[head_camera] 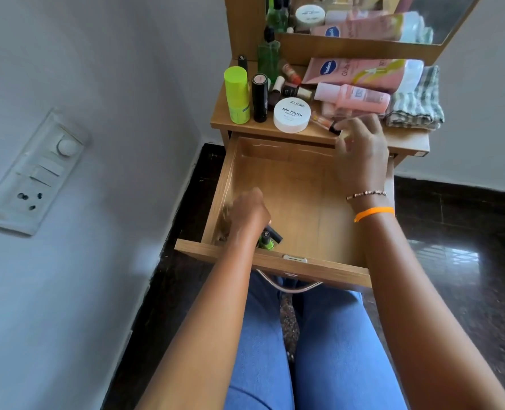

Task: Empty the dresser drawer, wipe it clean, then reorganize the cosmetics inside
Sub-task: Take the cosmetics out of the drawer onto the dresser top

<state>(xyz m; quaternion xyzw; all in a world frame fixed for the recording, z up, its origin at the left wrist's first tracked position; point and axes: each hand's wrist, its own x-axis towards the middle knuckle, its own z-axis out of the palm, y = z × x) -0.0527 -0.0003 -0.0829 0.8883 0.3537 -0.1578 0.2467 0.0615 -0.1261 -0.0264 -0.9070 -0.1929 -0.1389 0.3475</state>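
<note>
Drawer (304,202) stands pulled out over my knees in blue jeans (328,350), its wooden floor bare except at the near left corner. My left hand (246,213) is down in that corner with the fingers curled under, closed around small things I can only partly see: a green nail polish bottle (266,241) and a dark tube (275,234) poke out from beneath the palm, just behind the drawer front. My right hand (360,152) reaches across the far right edge of the drawer to the front lip of the dresser top (405,140); its fingers are bent and loosely spread near a small dark-capped bottle (326,125) lying there, and the blur keeps me from telling whether they pinch it or only touch it. That wrist wears a beaded bracelet (366,194) and an orange band (373,213). Beyond my fingers the top is crowded: a white round nail polish remover tub (291,114), a black lipstick (259,97) and a lime green stick (236,94) standing upright to its left, a pink bottle (353,97) lying on its side, a pink lotion tube (360,73) behind that, a green glass bottle (268,59) farther back, and a folded checked cloth (415,105) at the right end. Behind everything a mirror (440,16) repeats the bottles. On the left wall sits a switch panel (35,173).
</note>
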